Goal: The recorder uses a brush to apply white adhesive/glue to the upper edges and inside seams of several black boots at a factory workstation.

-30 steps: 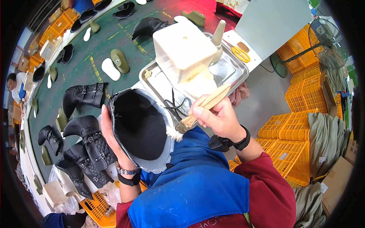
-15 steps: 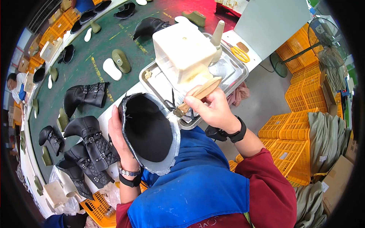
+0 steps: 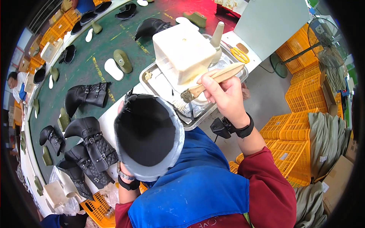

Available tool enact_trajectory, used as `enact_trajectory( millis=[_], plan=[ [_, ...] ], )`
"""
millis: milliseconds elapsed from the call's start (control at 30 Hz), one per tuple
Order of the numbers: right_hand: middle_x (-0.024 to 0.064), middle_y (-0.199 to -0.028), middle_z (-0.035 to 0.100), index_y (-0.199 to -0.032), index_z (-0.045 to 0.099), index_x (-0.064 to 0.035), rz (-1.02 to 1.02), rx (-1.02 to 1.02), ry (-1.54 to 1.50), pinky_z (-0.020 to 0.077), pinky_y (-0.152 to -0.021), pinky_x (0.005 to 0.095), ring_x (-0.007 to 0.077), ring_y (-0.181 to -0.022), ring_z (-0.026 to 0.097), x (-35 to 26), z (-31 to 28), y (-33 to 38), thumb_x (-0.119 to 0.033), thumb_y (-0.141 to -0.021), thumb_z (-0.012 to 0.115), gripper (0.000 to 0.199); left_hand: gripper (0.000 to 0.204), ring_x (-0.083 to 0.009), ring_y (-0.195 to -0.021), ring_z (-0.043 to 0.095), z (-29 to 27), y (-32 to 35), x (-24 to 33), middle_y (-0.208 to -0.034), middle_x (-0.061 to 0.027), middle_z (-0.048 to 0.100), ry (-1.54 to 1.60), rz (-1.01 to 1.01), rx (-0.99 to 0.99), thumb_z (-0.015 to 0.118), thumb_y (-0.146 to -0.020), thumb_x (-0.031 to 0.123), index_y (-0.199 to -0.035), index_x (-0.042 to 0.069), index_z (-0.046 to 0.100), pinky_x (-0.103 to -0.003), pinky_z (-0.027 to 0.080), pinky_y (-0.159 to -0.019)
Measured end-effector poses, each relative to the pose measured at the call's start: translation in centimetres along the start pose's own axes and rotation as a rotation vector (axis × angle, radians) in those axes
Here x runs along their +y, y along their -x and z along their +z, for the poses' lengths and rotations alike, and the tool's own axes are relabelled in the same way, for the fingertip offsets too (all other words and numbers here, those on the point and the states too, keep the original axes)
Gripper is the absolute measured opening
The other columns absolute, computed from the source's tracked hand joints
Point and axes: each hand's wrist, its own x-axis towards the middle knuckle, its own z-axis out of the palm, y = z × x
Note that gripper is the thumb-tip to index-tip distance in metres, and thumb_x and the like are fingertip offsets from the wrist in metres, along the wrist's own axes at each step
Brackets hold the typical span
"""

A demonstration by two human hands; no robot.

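My left hand holds a black boot upper from its far left side; most of the hand is hidden behind it. The upper's wide opening faces up, showing a dark inside and a pale grey rough rim. In my right hand is a brush with a flat wooden handle, pinched between thumb and fingers. Its whitish bristles hang just right of the upper's rim, over a metal tray, apart from the rim. On that tray stand a whitish square tub and a cone-topped bottle.
Several black buckled boots lie at the left on the bench edge and green conveyor belt. Green lasts and white soles rest on the belt. Yellow-handled scissors, a fan and yellow crates are at the right.
My right hand has moved the brush right and away from the rim. The boot upper has turned, now covering most of my left hand. Pieces on the belt have shifted slightly right.
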Motion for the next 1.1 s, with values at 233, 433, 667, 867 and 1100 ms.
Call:
enact_trajectory(
  millis=[233,433,667,867,1100],
  plan=[
    [-0.0005,-0.061,0.052,-0.085,0.06,-0.0003,-0.026,-0.018,0.031,0.0343,-0.045,0.0151,0.0022,-0.05,0.044,-0.1,0.6,-0.1,-0.018,-0.086,0.054,0.019,0.051,-0.0229,-0.094,0.053,-1.0,0.7,-1.5,-0.102,-0.0112,0.055,0.012,-0.046,-0.128,0.063,-0.076,0.012,-0.122,0.002,0.042,-0.033,0.042,-0.083],
    [0.0009,-0.07,0.055,-0.085,0.06,0.0003,-0.014,-0.101,0.012,0.0375,-0.051,0.0172,0.0038,-0.058,0.048,0.8,1.1,0.3,-0.014,-0.084,0.056,0.014,0.05,-0.0215,-0.094,0.053,0.5,0.2,-2.2,-0.102,-0.0104,0.055,0.029,-0.084,-0.249,0.064,-0.075,0.012,-0.12,0.002,0.044,-0.032,0.043,-0.084],
    [0.0045,-0.069,0.061,-0.077,0.062,-0.0015,-0.202,-0.272,0.287,0.0422,-0.054,0.0238,0.01,-0.058,0.054,1.2,1.9,0.4,-0.003,-0.077,0.061,0.002,0.048,-0.0199,-0.095,0.053,-0.9,1.9,-3.7,-0.102,-0.0094,0.056,0.048,-0.13,-0.386,0.066,-0.074,0.012,-0.117,0.002,0.046,-0.032,0.043,-0.084],
    [0.0068,-0.07,0.061,-0.079,0.062,-0.0014,-0.529,-0.287,0.313,0.0431,-0.053,0.0238,0.015,-0.059,0.057,2.2,2.1,-0.2,-0.004,-0.074,0.064,0.005,0.046,-0.0185,-0.096,0.053,-1.5,2.6,-5.1,-0.102,-0.0086,0.057,0.063,-0.17,-0.498,0.067,-0.074,0.012,-0.115,0.003,0.048,-0.031,0.043,-0.085],
    [0.0053,-0.069,0.06,-0.084,0.063,0.0004,-0.252,-0.144,0.004,0.0427,-0.052,0.0218,0.0097,-0.057,0.054,1.5,1.2,0.3,-0.007,-0.079,0.061,0.009,0.045,-0.0169,-0.096,0.053,-2.9,3.8,-6.8,-0.102,-0.0076,0.058,0.08,-0.214,-0.629,0.069,-0.073,0.012,-0.113,0.003,0.05,-0.031,0.044,-0.086]
  ],
)
